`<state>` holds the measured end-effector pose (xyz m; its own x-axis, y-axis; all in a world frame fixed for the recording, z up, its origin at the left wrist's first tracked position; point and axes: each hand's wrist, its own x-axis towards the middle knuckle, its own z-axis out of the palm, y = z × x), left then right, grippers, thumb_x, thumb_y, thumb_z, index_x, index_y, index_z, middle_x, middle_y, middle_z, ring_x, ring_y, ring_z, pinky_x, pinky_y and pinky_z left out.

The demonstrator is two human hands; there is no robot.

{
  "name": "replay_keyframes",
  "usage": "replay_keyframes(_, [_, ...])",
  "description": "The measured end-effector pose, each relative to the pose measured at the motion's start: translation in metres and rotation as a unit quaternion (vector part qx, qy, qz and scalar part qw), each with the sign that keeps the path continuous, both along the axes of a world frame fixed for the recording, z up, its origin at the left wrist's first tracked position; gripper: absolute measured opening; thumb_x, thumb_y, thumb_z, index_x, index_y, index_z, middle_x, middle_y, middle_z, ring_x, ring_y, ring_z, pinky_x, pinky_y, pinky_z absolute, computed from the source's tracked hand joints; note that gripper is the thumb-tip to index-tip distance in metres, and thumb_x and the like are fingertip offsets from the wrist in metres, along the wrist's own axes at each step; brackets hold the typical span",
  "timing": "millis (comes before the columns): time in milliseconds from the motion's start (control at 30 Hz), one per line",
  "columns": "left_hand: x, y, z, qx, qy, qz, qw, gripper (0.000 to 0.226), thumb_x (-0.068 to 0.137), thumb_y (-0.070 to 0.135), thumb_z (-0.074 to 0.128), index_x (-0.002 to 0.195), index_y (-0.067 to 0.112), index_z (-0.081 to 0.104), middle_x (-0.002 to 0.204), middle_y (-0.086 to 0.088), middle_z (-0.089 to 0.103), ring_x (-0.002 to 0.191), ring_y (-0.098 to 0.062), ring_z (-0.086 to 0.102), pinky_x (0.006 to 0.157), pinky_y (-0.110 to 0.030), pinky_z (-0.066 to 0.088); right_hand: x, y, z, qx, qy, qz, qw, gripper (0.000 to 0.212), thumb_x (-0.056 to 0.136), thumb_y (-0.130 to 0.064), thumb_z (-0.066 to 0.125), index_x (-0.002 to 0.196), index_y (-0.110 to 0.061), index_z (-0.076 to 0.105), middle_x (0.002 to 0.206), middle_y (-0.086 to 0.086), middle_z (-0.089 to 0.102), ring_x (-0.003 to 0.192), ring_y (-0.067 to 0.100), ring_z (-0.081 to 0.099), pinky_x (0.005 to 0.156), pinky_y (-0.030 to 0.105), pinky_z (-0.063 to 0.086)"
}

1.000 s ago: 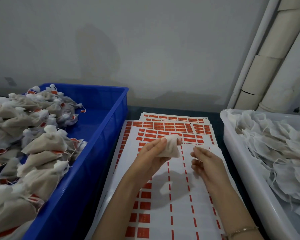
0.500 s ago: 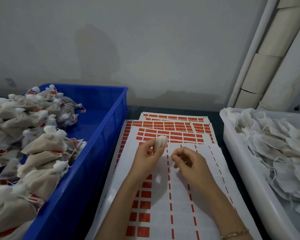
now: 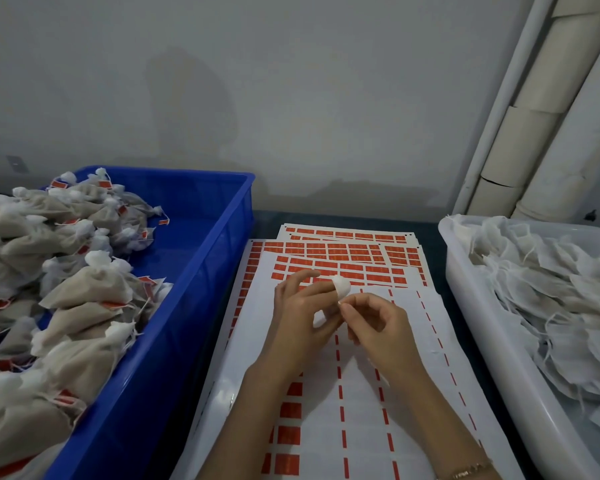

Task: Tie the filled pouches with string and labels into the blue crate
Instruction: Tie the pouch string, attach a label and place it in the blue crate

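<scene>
Now: we hold the small white fabric pouch [image 3: 342, 287] pinched in our left hand [image 3: 302, 310], over the white sheets of red labels [image 3: 343, 252], centre. Our right hand [image 3: 378, 323] pinches at its neck, probably string. We should cinch snugly before dropping it left into the blue plastic crate [image 3: 222, 265].

Your crate [image 3: 187, 306] fills the left of the frame, with tied pouches [image 3: 84, 292] heaped in it, mostly toward its left side. Just right of it, lower middle, the label sheets [image 3: 357, 393] lie stacked (the lower ones show at the far end). Your left hand [image 3: 302, 317] and right hand [image 3: 378, 323] meet over those sheets, a pouch [image 3: 342, 287] held between them. At the right edge sits a tub [image 3: 471, 334] of flat pouches [image 3: 551, 306]; pipes [image 3: 534, 133] stand behind it, upper right.
</scene>
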<state>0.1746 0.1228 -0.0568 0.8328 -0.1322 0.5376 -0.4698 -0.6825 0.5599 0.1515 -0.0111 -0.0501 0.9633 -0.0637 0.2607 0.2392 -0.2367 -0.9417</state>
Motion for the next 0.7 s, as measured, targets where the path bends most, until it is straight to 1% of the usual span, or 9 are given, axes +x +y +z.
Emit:
replay_keyframes(133, [-0.001,-0.001,0.002,0.007,-0.025,-0.012,1.0,0.025,0.083,0.038,0.067,0.107,0.031,0.071,0.121,0.018,0.062,0.122,0.005,0.032,0.104,-0.015,0.011,-0.003,0.003,0.001,-0.02,-0.027,-0.019,0.999,0.01,0.085,-0.027,0.065,0.092,-0.035,0.062,0.092,-0.016,0.067,0.086,0.005,0.066,0.073,0.01,0.051])
replay_keyframes(267, [-0.002,-0.003,0.002,-0.032,-0.004,-0.035,0.999,0.025,0.087,0.035,0.061,0.109,0.028,0.07,0.122,0.016,0.061,0.118,0.009,0.034,0.103,-0.018,0.021,-0.004,0.005,0.002,-0.015,-0.062,-0.027,0.998,0.008,0.082,-0.034,0.065,0.09,-0.035,0.062,0.087,-0.017,0.067,0.085,0.001,0.065,0.068,0.009,0.051])
replay_keyframes(333, [-0.003,-0.005,0.003,-0.038,0.03,-0.048,0.998,0.025,0.09,0.033,0.059,0.112,0.028,0.069,0.123,0.016,0.059,0.12,0.005,0.037,0.103,-0.018,0.026,-0.004,0.005,0.003,-0.011,-0.076,-0.024,0.997,0.014,0.077,-0.041,0.062,0.089,-0.034,0.063,0.084,-0.018,0.067,0.084,0.003,0.065,0.067,0.01,0.051])
replay_keyframes(400, [-0.007,-0.008,0.006,-0.08,0.076,-0.068,0.992,0.021,0.092,0.03,0.057,0.11,0.029,0.067,0.121,0.016,0.059,0.118,-0.001,0.045,0.1,-0.02,0.035,-0.004,0.004,0.003,0.014,-0.076,-0.022,0.997,0.017,0.077,-0.044,0.06,0.088,-0.032,0.064,0.081,-0.019,0.068,0.083,0.003,0.065,0.066,0.01,0.051])
replay_keyframes(500, [-0.015,-0.011,0.016,-0.208,0.179,-0.085,0.958,0.013,0.096,0.028,0.05,0.097,0.034,0.062,0.103,0.023,0.064,0.101,-0.004,0.059,0.084,-0.015,0.049,0.0,0.001,0.003,0.079,-0.059,-0.057,0.993,0.02,0.08,-0.045,0.057,0.086,-0.027,0.065,0.081,-0.02,0.068,0.076,0.0,0.063,0.06,0.009,0.049])
replay_keyframes(567, [-0.016,-0.011,0.019,-0.276,0.241,-0.071,0.928,0.014,0.097,0.025,0.049,0.09,0.035,0.056,0.088,0.032,0.06,0.087,0.004,0.059,0.068,-0.003,0.046,0.003,-0.003,0.001,0.097,-0.046,-0.095,0.99,0.012,0.085,-0.039,0.057,0.088,-0.028,0.061,0.083,-0.025,0.066,0.081,-0.001,0.063,0.06,0.01,0.049])
replay_keyframes(600, [-0.015,-0.011,0.018,-0.291,0.263,-0.065,0.918,0.014,0.096,0.021,0.049,0.093,0.034,0.053,0.09,0.033,0.055,0.086,0.004,0.057,0.065,0.001,0.043,0.006,-0.006,0.0,0.101,-0.036,-0.103,0.989,0.005,0.088,-0.034,0.058,0.089,-0.029,0.06,0.086,-0.024,0.066,0.085,0.003,0.063,0.063,0.011,0.049])
replay_keyframes(633, [-0.015,-0.01,0.018,-0.298,0.28,-0.065,0.91,0.016,0.096,0.016,0.049,0.103,0.031,0.05,0.1,0.027,0.05,0.089,0.002,0.054,0.068,0.002,0.042,0.007,-0.007,-0.001,0.104,-0.022,-0.097,0.99,0.002,0.09,-0.029,0.059,0.09,-0.03,0.06,0.09,-0.022,0.065,0.088,0.007,0.062,0.068,0.013,0.048])
replay_keyframes(700, [-0.014,-0.009,0.02,-0.305,0.297,-0.065,0.903,0.032,0.095,0.005,0.046,0.126,0.009,0.043,0.121,0.001,0.048,0.101,-0.007,0.047,0.084,-0.008,0.042,0.008,-0.006,-0.001,0.105,0.009,-0.053,0.993,0.008,0.091,-0.025,0.058,0.093,-0.031,0.062,0.098,-0.015,0.065,0.091,0.011,0.06,0.077,0.018,0.049])
